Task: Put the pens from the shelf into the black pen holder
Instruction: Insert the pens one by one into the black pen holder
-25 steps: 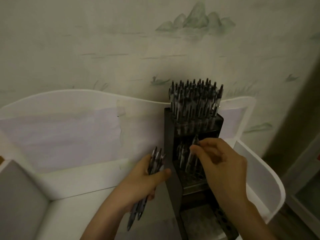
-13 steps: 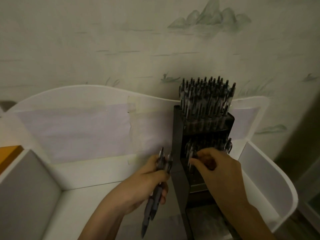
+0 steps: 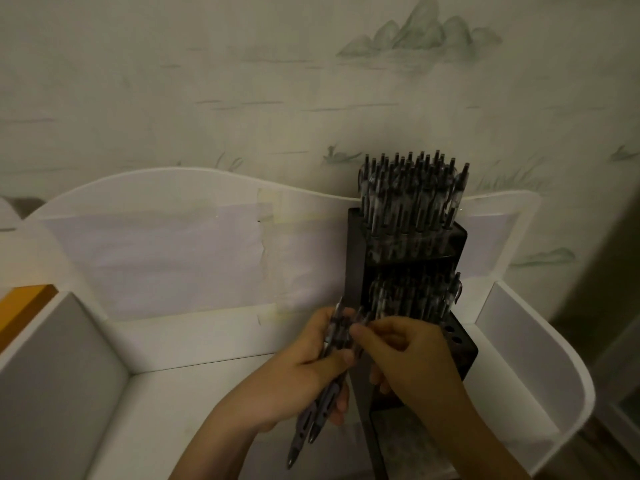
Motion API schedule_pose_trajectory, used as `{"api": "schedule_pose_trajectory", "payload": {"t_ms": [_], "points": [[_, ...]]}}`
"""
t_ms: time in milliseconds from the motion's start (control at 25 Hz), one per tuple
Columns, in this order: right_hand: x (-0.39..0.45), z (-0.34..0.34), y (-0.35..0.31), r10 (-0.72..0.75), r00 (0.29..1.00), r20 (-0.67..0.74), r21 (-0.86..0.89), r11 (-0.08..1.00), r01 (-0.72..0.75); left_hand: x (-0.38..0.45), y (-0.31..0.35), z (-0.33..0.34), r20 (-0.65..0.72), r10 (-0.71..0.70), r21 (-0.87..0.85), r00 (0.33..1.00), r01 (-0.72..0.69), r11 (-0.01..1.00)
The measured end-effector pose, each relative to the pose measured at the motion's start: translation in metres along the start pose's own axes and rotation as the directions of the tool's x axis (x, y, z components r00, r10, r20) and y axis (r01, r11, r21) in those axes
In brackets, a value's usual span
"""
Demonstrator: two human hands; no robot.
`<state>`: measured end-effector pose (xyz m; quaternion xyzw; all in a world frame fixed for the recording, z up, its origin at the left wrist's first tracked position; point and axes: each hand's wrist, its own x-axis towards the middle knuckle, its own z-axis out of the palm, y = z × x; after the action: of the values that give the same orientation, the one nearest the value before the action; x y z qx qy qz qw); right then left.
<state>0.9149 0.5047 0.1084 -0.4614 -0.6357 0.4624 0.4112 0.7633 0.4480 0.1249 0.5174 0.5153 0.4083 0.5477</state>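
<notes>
Pens, a small bundle of dark plastic click pens [image 3: 330, 379], lie slanted in the left hand [image 3: 304, 379], tips pointing down and toward the camera, just left of the tall black tiered pen holder [image 3: 356, 258]. That holder, its upper tiers packed with upright pens, stands on a white shelf [image 3: 194, 379] with curved side walls, against pale wallpaper [image 3: 242, 81] printed with faint green hills. The left grip is curled round the bundle; the right hand [image 3: 412, 358] meets it, fingertips pinching the top of one pen.
</notes>
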Motion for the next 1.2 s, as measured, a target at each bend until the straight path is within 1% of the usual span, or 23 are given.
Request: {"api": "schedule_pose_trajectory", "payload": {"t_ms": [80, 160, 200, 280, 320, 360, 400, 520, 600, 800, 920, 1000, 1120, 1160, 1200], "points": [[0.0, -0.006, -0.006, 0.038, 0.999, 0.009, 0.094, 0.995, -0.039, 0.002, 0.0, 0.002, -0.019, 0.009, -0.018, 1.0, -0.01, 1.0], [0.003, -0.018, -0.015, 0.059, 0.997, -0.051, 0.178, 0.983, -0.049, 0.005, 0.0, 0.001, -0.057, -0.001, -0.043, 0.998, -0.002, 0.999], [0.006, -0.027, -0.02, 0.055, 0.993, -0.103, 0.223, 0.974, -0.031, 0.005, 0.0, 0.001, -0.073, -0.008, -0.049, 0.997, 0.005, 0.999], [0.012, -0.046, -0.034, -0.013, 0.968, -0.252, 0.279, 0.956, 0.085, 0.005, 0.0, -0.001, -0.101, -0.012, -0.033, 0.995, 0.008, 0.999], [0.014, -0.056, -0.041, -0.081, 0.943, -0.323, 0.25, 0.954, 0.167, 0.005, 0.0, -0.001, -0.114, -0.008, -0.007, 0.993, 0.007, 1.0], [0.014, -0.064, -0.046, -0.162, 0.915, -0.37, 0.178, 0.954, 0.241, 0.005, 0.0, -0.001, -0.127, -0.002, 0.032, 0.992, 0.006, 0.999], [0.014, -0.069, -0.049, -0.244, 0.888, -0.389, 0.081, 0.952, 0.296, 0.006, 0.0, -0.001, -0.134, 0.009, 0.08, 0.991, 0.002, 0.997], [0.015, -0.068, -0.043, -0.392, 0.847, -0.359, -0.194, 0.919, 0.343, 0.009, -0.001, 0.0, -0.13, 0.06, 0.217, 0.99, -0.03, 0.976], [0.018, -0.06, -0.034, -0.431, 0.842, -0.326, -0.284, 0.894, 0.347, 0.01, 0.0, 0.0, -0.118, 0.081, 0.266, 0.99, -0.047, 0.963], [0.028, -0.042, -0.007, -0.45, 0.861, -0.236, -0.311, 0.875, 0.372, 0.01, 0.001, -0.002, -0.126, 0.096, 0.297, 0.987, -0.055, 0.953], [0.033, -0.036, 0.011, -0.458, 0.874, -0.163, -0.381, 0.847, 0.372, 0.008, 0.003, -0.003, -0.12, 0.105, 0.296, 0.987, -0.065, 0.953], [0.036, -0.037, 0.017, -0.415, 0.897, -0.154, -0.362, 0.868, 0.34, 0.008, 0.004, -0.003, -0.117, 0.108, 0.289, 0.987, -0.071, 0.955], [0.033, -0.043, 0.019, -0.311, 0.938, -0.155, -0.312, 0.916, 0.252, 0.009, 0.006, -0.004, -0.107, 0.11, 0.274, 0.988, -0.078, 0.959], [0.03, -0.044, 0.018, -0.315, 0.935, -0.16, -0.328, 0.911, 0.251, 0.009, 0.007, -0.003, -0.102, 0.111, 0.265, 0.989, -0.081, 0.961], [0.026, -0.045, 0.015, -0.349, 0.919, -0.181, -0.348, 0.897, 0.272, 0.01, 0.007, -0.003, -0.096, 0.11, 0.254, 0.989, -0.083, 0.964]]}}
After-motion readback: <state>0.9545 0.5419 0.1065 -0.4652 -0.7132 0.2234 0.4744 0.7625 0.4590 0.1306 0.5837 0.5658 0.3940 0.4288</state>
